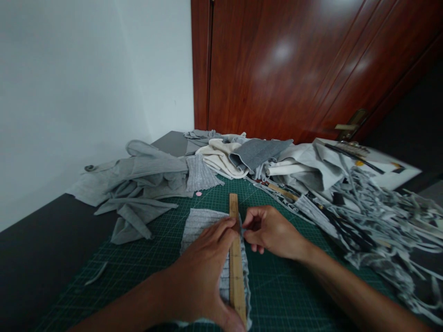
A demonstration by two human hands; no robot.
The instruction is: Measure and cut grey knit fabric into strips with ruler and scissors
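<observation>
A piece of grey ribbed fabric (204, 221) lies on the green gridded mat (284, 286). A wooden ruler (236, 267) runs lengthwise over it, near its right edge. My left hand (204, 272) is spread over fabric and ruler, fingertips on the ruler's upper part and thumb at its near end. Just right of the ruler, my right hand (268, 230) has thumb and index finger drawn together at the fabric's right edge. What lies between those fingertips is too small to make out.
Grey garments (145, 175) are heaped at the left. Cream and grey cloth (256, 154) lies at the back, and tangled fabric strips (374, 207) cover the right. A pink disc (198, 194) and a pale scrap (96, 274) lie on the mat. Behind stands a wooden door (277, 69).
</observation>
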